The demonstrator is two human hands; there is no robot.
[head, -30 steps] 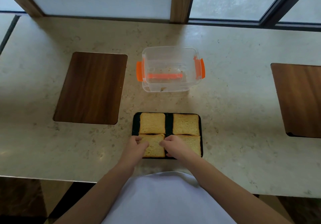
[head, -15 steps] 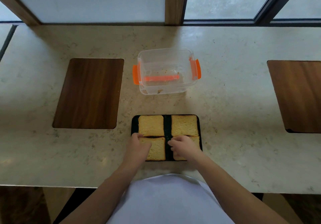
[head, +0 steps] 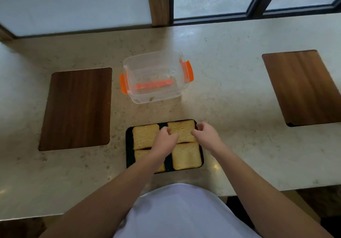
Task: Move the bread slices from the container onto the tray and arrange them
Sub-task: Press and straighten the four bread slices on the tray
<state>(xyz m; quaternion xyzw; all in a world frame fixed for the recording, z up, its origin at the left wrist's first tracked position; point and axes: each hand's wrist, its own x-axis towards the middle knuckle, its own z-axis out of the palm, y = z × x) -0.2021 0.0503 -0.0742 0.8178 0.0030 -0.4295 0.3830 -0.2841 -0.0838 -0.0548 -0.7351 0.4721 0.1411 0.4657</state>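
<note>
A black tray [head: 129,145] lies near the counter's front edge with several toasted bread slices in a two-by-two grid. My left hand [head: 166,138] curls against the left edge of the far right slice [head: 182,130], and my right hand [head: 204,132] pinches its right edge. The far left slice [head: 144,136] and the near right slice [head: 186,156] lie untouched. My left forearm covers part of the near left slice [head: 140,155]. Behind the tray stands the clear container [head: 156,97] with orange clips, holding only crumbs.
Two dark wooden panels are set into the pale stone counter [head: 230,108], one at the left [head: 77,108] and one at the right [head: 302,86]. Windows and a wooden post [head: 158,1] line the back edge. The counter's front edge runs close to my body.
Both hands have moved from the near slices forward and to the right, onto the two side edges of the far right slice. The view has tilted slightly.
</note>
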